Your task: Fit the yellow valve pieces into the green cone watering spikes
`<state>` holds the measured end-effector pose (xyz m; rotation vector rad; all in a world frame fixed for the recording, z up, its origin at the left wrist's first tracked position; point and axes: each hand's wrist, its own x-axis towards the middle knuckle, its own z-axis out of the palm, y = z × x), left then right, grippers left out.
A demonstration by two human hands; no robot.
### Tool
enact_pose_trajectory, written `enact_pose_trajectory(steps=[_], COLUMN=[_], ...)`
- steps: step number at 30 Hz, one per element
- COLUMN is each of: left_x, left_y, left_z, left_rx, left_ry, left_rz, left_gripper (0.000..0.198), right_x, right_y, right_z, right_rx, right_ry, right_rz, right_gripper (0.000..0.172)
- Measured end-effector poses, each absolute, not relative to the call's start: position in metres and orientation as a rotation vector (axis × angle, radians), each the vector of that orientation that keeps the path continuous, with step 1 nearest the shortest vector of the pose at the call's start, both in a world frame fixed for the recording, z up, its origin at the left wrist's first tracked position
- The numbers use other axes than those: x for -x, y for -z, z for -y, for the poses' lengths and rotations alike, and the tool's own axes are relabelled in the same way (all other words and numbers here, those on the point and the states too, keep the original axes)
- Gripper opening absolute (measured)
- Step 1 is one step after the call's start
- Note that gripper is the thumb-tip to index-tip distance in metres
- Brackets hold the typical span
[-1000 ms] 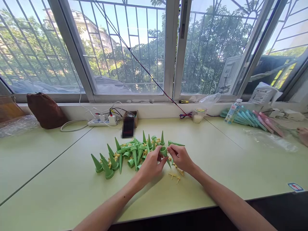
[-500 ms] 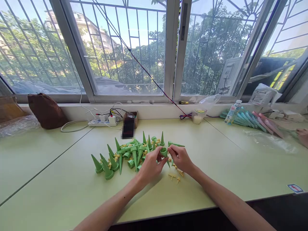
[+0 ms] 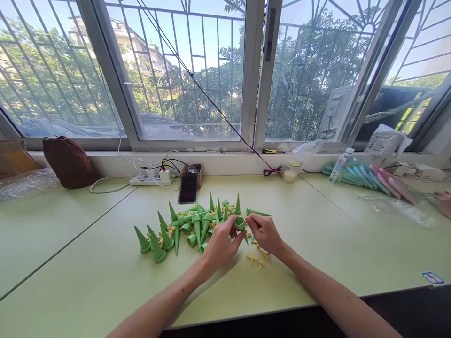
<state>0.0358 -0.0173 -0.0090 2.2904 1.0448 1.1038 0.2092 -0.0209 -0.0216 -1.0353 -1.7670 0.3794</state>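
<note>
My left hand (image 3: pixel 222 239) grips a green plastic spike (image 3: pixel 240 223) by its wide hollow end, with the opening tilted toward me and the tip pointing down. Close to that rim, on the right, my right hand (image 3: pixel 266 232) is closed in a pinch. What sits between its fingertips is too small and covered to make out. A pile of green plastic spikes (image 3: pixel 196 227) lies to the left of and behind my hands, mixed with small yellow plastic pieces. Several yellow T-shaped pieces (image 3: pixel 252 259) are scattered below my right hand.
Behind the pile stand a dark blurred block (image 3: pixel 188 188) and a power strip (image 3: pixel 141 180). A brown bag (image 3: pixel 70 162) is at the back left. Toward the right are a plastic cup (image 3: pixel 291 172), a bottle (image 3: pixel 341 166) and another person's hand (image 3: pixel 443 203).
Both hands keep nearly the same place, with the green spike still in the left one. The view has shifted very slightly.
</note>
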Motion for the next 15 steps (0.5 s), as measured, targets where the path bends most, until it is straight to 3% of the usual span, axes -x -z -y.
enact_pose_trajectory(steps=[15], left_x=[-0.0360], left_y=[0.0084], left_z=[0.0175], left_rx=[-2.269], left_ry=[-1.049], left_rz=[-1.035], left_gripper=[0.034], right_x=[-0.2088], right_y=[0.0248], right_z=[0.0186], right_rx=[1.014], right_ry=[-0.387], right_rz=[1.747], right_gripper=[0.038])
